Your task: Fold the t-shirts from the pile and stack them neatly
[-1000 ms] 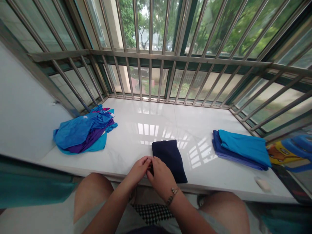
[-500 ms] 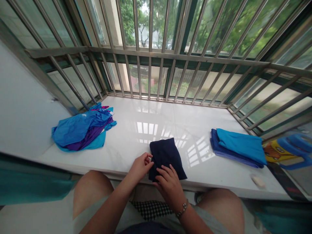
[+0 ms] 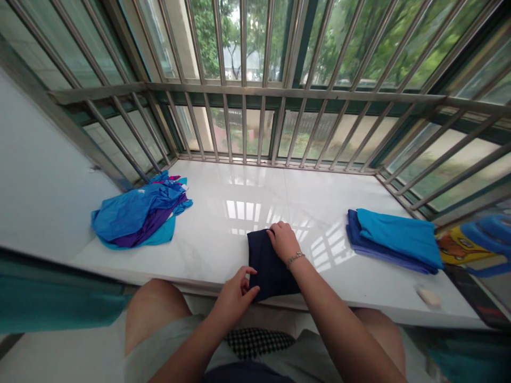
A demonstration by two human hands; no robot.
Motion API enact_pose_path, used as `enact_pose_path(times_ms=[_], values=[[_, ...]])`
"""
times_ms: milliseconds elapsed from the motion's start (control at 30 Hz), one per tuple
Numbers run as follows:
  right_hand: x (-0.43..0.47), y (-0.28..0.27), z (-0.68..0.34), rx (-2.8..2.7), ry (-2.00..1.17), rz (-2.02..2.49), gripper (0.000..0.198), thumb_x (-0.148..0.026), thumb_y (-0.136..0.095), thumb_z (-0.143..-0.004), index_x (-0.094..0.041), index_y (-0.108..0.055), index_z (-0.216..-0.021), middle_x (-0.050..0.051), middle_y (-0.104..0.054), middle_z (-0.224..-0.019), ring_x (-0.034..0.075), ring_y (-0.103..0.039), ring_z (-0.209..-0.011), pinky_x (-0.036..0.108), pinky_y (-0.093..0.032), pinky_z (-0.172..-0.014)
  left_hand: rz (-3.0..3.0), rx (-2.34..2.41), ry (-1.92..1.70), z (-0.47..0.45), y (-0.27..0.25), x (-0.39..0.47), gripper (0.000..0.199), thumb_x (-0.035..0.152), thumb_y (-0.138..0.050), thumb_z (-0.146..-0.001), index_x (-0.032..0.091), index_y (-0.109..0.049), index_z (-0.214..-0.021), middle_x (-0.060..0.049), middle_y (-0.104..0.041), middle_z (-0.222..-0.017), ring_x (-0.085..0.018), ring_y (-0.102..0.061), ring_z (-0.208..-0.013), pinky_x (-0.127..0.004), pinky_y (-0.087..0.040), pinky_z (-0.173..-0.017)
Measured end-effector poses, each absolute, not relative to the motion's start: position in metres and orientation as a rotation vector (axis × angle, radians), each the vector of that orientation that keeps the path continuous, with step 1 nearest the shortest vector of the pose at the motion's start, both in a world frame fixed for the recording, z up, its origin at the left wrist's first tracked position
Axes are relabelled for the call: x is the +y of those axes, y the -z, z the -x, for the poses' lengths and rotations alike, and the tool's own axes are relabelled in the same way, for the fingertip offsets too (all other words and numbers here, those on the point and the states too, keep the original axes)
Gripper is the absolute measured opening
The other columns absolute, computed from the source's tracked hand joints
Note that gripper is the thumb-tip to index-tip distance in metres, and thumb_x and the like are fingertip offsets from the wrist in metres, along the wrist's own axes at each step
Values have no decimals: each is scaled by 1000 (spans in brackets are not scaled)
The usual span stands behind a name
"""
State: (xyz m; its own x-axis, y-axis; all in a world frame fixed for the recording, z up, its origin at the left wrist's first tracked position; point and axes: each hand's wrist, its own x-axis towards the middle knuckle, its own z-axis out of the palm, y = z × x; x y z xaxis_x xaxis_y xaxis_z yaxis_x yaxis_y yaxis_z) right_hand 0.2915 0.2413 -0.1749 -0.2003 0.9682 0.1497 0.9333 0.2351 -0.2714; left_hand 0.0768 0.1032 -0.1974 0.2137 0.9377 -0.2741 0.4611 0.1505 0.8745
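A folded navy cloth garment (image 3: 266, 268) lies on the white ledge in front of me, near its front edge. My right hand (image 3: 284, 243) reaches across it, fingers curled down at its far edge and seeming to grip the fabric there; the fingertips are partly hidden. At the near left side of the cloth is my left hand (image 3: 238, 290), thumb and index finger apart, their tips at the cloth's edge. The forearm of my right hand covers part of the cloth's right side.
A loose heap of blue and purple clothes (image 3: 131, 215) lies left on the white ledge (image 3: 211, 250). Folded blue clothes (image 3: 399, 236) are stacked at right, beside a blue and yellow container (image 3: 471, 244), a small pale block (image 3: 429, 297) and a dark flat object (image 3: 473, 295). Metal bars (image 3: 243, 122) stand behind.
My right hand has moved from the near part of the navy cloth up to its far edge. My left hand has slid slightly nearer to me along the left side. The view has shifted slightly.
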Motion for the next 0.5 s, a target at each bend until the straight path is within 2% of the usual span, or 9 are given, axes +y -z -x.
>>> enact_pose_path(times_ms=[67,167,267,367,433,500], values=[[244,182,-294,-2179,-176,1819,27,-30,-51,-111,-19,-74,-101,13,-72,-108,28,-65,-106,40,-52,-100,-1439,1393,-586,-80,203,97,25,34,-65,-94,25,-68,-118,8,-52,-70,-16,-55,-64,-26,-37,-63],[245,188,-295,-2141,-179,1851,27,-28,-50,-110,-18,-73,-101,14,-71,-109,28,-65,-107,39,-51,-101,-1521,1469,-545,-80,210,93,16,31,-62,-97,24,-70,-109,6,-60,-71,-16,-59,-67,-27,-37,-65],[242,181,-294,-2123,-159,1850,20,-24,-55,-107,-17,-73,-114,17,-70,-128,30,-63,-123,42,-50,-108,-1626,1521,-461,-78,207,93,17,30,-59,-100,25,-69,-113,4,-69,-71,-18,-65,-66,-28,-36,-64],[222,166,-289,-2109,-70,1729,30,-21,-54,-106,-17,-69,-131,18,-63,-147,31,-55,-140,47,-44,-121,-1655,1500,-421,-73,195,98,21,35,-55,-105,27,-70,-116,3,-73,-68,-19,-69,-64,-28,-39,-64],[194,162,-283,-2158,-51,1579,34,-29,-56,-108,-19,-67,-138,16,-63,-149,32,-54,-143,52,-42,-125,-1706,1515,-468,-67,186,104,25,39,-49,-108,27,-71,-114,2,-75,-70,-20,-71,-66,-29,-41,-65],[159,169,-274,-2291,-99,1427,51,-46,-67,-103,-23,-62,-148,15,-61,-154,37,-52,-147,60,-39,-127,-1778,1553,-560,-57,180,114,31,44,-45,-110,27,-71,-112,0,-76,-76,-21,-73,-72,-30,-44,-68]])
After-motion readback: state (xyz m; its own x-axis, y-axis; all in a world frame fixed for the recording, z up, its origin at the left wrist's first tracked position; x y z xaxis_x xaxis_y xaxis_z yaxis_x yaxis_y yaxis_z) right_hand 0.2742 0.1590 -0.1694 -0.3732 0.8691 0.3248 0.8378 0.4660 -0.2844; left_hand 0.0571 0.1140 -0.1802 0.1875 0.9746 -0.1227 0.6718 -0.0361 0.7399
